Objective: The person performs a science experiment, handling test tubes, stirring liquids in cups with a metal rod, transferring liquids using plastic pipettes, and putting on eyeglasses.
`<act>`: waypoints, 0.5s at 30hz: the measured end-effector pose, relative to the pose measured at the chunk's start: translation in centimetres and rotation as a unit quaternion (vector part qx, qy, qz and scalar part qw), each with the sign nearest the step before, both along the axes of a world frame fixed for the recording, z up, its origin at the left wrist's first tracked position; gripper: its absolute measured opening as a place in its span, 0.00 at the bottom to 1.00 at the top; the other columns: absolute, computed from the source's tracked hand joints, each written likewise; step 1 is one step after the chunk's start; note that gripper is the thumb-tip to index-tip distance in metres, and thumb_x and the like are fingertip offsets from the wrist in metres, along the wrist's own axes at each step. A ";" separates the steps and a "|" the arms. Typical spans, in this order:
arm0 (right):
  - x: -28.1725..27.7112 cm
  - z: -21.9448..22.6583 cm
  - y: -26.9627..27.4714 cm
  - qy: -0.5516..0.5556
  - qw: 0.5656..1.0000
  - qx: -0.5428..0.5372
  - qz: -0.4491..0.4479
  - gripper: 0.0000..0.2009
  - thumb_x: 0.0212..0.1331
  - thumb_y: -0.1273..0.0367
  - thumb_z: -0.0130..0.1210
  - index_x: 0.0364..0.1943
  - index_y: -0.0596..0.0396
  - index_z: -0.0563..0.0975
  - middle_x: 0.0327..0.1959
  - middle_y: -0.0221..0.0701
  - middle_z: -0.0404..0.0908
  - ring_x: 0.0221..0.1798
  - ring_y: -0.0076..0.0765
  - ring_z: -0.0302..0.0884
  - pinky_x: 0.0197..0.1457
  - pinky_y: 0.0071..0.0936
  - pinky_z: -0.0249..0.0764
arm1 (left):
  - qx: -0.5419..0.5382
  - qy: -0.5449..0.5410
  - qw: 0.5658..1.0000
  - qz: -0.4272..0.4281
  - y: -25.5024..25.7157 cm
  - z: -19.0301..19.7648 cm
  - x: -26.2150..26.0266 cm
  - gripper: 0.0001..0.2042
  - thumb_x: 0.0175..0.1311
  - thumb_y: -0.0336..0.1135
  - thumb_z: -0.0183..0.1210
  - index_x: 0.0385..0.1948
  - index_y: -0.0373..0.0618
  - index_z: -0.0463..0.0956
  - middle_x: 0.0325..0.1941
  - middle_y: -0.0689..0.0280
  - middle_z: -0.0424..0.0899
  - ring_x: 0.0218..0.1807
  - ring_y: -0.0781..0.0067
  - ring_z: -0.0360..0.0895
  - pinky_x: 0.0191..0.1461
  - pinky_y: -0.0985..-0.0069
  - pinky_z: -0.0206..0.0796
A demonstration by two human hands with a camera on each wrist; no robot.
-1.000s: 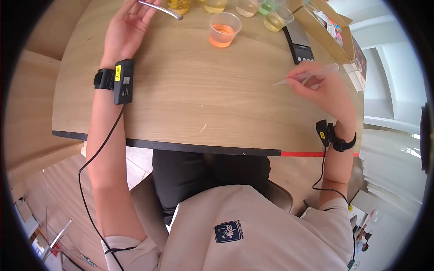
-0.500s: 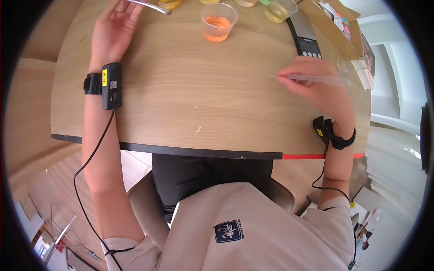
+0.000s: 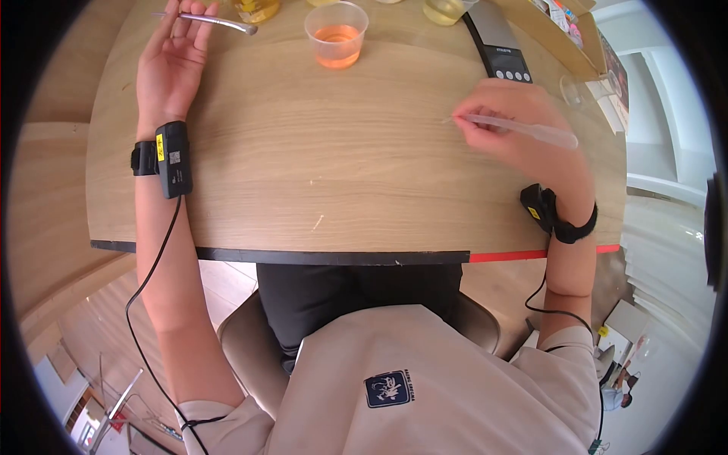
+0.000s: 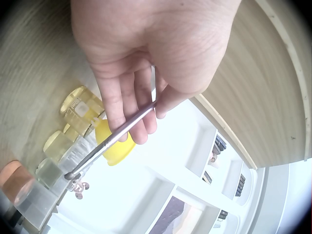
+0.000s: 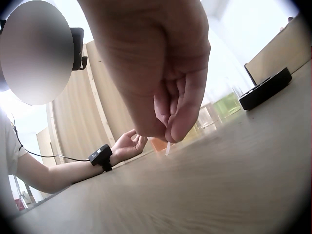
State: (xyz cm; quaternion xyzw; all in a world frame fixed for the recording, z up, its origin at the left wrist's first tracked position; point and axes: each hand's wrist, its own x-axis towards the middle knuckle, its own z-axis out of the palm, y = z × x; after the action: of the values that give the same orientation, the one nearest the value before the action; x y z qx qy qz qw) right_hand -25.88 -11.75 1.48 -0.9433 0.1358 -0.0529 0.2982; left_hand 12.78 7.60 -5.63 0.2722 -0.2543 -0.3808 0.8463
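In the head view my left hand (image 3: 173, 72), palm up at the upper left, holds a slim silvery metal stick (image 3: 216, 21) with a small spoon-like end pointing right. The left wrist view shows the stick (image 4: 114, 136) pinched between thumb and fingers. My right hand (image 3: 516, 97) pinches a clear plastic dropper (image 3: 535, 132) near its narrow end, its wider bulb lying back over the hand. Between the hands, farther back, stands a clear plastic cup (image 3: 337, 47) of orange liquid. In the right wrist view the dropper's tip (image 5: 168, 148) points down close over the table.
A black digital scale (image 3: 497, 47) lies beyond my right hand, with a cardboard box (image 3: 565, 42) beside it. Along the back stand a beaker of yellow liquid (image 4: 80, 109) and several cups. A yellow object (image 4: 117, 146) shows behind my left fingers. An upturned clear cup (image 3: 572, 91) stands far right.
The dropper has swung in my right fingers, its bulb end now sloping down to the right rather than up. My left hand keeps hold of the stick. The whole head view has shifted somewhat.
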 end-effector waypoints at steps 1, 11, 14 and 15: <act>0.1 0.0 0.1 -0.008 1.000 -0.011 0.009 0.04 0.55 0.71 0.61 0.31 0.58 0.81 0.28 0.33 0.81 0.32 0.40 0.78 0.38 0.30 0.73 | 0.001 0.001 1.000 -0.001 0.0 -0.1 0.1 0.20 0.75 0.25 0.50 0.66 0.30 0.64 0.47 0.58 0.77 0.54 0.68 0.78 0.76 0.62 0.66; 0.1 -0.3 0.1 -0.031 0.998 -0.015 0.051 0.05 0.56 0.73 0.59 0.33 0.61 0.79 0.32 0.34 0.77 0.35 0.44 0.76 0.40 0.33 0.71 | -0.002 0.006 1.000 -0.002 0.0 -0.2 0.2 0.20 0.75 0.25 0.50 0.66 0.30 0.62 0.47 0.57 0.77 0.55 0.67 0.78 0.76 0.62 0.66; 0.3 -0.2 0.2 -0.048 0.996 -0.026 0.068 0.05 0.56 0.74 0.59 0.33 0.61 0.78 0.33 0.34 0.75 0.37 0.44 0.75 0.40 0.35 0.71 | 0.003 -0.005 1.000 0.003 0.1 -0.2 0.2 0.21 0.75 0.24 0.50 0.67 0.29 0.62 0.47 0.57 0.77 0.55 0.66 0.77 0.76 0.62 0.66; 0.4 -0.3 0.2 -0.047 0.996 -0.026 0.069 0.05 0.56 0.74 0.59 0.33 0.61 0.78 0.33 0.34 0.75 0.37 0.44 0.75 0.40 0.35 0.71 | 0.005 -0.009 1.000 0.007 0.0 -0.1 0.1 0.21 0.75 0.24 0.50 0.67 0.29 0.62 0.47 0.57 0.77 0.55 0.66 0.77 0.76 0.62 0.66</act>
State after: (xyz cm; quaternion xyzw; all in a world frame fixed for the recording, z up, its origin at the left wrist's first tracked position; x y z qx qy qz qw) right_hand -25.51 -11.59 1.21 -0.9542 0.0547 -0.0803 0.2828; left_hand 12.87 7.61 -5.75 0.2818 -0.2581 -0.3737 0.8452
